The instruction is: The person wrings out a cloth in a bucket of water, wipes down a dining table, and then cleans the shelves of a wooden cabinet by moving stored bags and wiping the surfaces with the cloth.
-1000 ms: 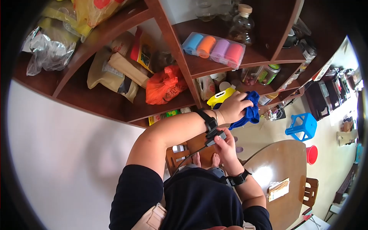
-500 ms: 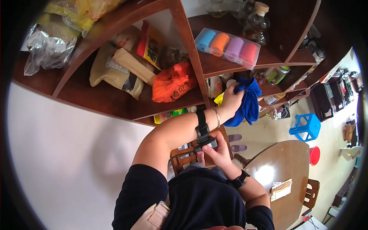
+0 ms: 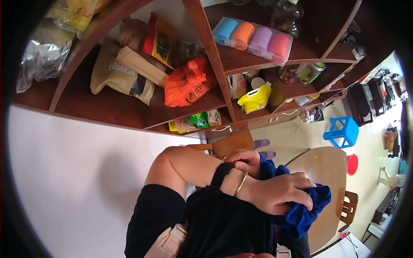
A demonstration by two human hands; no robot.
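Note:
My left hand (image 3: 279, 194) grips a crumpled blue cloth (image 3: 307, 213) in front of my chest, at the lower right. Part of the cloth also shows beyond the back of this hand. A black strap (image 3: 220, 175) and a thin bracelet (image 3: 241, 184) go round my left wrist. My right hand (image 3: 246, 162) is at the far side of that wrist, its fingers closed on the strap's edge. My left arm and the cloth hide the right forearm.
Brown shelves (image 3: 172, 119) hold an orange bag (image 3: 189, 84), a yellow pack (image 3: 255, 99), a case of coloured rolls (image 3: 253, 39) and jars. A round table (image 3: 320, 165), wooden chair (image 3: 234, 144), blue stool (image 3: 342, 132) and red bucket (image 3: 352, 164) stand below.
My left hand has drawn back from the shelf toward my body with the blue cloth, uncovering the yellow pack. My right hand has stayed at the left wrist, and its forearm is now covered.

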